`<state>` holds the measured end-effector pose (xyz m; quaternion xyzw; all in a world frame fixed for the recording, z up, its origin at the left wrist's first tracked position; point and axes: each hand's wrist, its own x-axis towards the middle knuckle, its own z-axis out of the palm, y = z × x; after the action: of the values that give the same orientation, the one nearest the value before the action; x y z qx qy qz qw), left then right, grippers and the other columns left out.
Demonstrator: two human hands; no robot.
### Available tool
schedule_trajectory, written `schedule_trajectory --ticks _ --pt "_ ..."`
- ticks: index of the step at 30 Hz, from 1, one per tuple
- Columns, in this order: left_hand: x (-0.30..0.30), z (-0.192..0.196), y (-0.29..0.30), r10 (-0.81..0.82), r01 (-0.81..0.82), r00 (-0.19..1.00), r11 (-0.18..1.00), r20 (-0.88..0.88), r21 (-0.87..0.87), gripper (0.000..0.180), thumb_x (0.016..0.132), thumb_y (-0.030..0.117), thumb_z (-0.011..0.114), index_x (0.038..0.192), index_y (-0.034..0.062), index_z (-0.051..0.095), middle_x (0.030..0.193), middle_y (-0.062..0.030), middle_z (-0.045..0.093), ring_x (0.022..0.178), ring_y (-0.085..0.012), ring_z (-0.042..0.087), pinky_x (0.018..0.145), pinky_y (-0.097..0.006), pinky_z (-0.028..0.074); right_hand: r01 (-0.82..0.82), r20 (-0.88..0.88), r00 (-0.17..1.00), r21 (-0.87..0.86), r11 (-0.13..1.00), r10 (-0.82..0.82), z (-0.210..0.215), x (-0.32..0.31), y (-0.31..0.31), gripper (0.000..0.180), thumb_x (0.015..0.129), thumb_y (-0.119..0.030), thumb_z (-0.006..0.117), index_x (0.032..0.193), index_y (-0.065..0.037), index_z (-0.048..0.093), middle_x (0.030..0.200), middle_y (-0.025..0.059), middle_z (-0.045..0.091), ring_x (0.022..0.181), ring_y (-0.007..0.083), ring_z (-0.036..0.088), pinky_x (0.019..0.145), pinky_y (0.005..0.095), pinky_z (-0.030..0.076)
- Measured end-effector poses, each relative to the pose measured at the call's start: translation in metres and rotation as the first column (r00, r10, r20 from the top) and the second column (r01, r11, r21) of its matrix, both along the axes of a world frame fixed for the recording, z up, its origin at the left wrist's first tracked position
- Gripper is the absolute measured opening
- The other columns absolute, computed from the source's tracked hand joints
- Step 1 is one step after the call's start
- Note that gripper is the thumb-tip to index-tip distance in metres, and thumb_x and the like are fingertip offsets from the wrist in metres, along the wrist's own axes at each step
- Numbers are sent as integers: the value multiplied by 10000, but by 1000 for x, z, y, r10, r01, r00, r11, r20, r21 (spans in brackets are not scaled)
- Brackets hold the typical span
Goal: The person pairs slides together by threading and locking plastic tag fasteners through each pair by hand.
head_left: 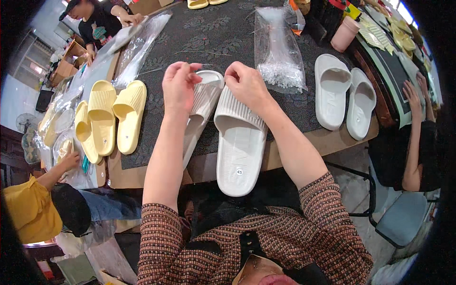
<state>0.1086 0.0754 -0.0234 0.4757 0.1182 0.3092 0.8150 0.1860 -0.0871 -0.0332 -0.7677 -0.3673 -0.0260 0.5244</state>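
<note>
Two pale grey slide slippers lie toe-away at the near table edge in front of me. The right-hand slipper [240,156] sticks out over the edge, a small round sticker on its footbed. My right hand [249,88] is closed in a pinch at its toe end. Beside it, the left-hand slipper [202,109] is partly covered by my forearm and looks glossy at the strap. My left hand [180,88] is closed with curled fingers above its toe. A thin clear strand seems to run near my left fingertips; what either pinch holds is too small to name.
Yellow slippers [103,118] stand left on the dark patterned mat [209,28]; another grey pair [332,90] stands right. Beyond are a clear bag of small white plastic pieces [280,52] and a pink cup [346,34]. Co-workers sit left and right; a chair [401,218] stands right.
</note>
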Motion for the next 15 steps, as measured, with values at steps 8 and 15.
schedule_trajectory --ticks 8,15 --pt "-1 3 -13 -110 185 964 934 -244 307 39 870 70 572 878 33 567 846 -68 646 652 -66 504 614 -201 429 -22 -10 1000 53 998 22 0 0 1 126 799 -130 569 821 -10 604 771 168 647 752 338 631 730 419 479" --pt "-2 2 -4 -38 43 997 996 -66 80 144 919 102 520 1024 5 510 896 -151 642 652 -101 553 622 -234 478 -15 30 999 35 999 14 -1 -1 2 133 796 -137 575 822 -9 605 765 163 645 749 336 631 718 416 483"
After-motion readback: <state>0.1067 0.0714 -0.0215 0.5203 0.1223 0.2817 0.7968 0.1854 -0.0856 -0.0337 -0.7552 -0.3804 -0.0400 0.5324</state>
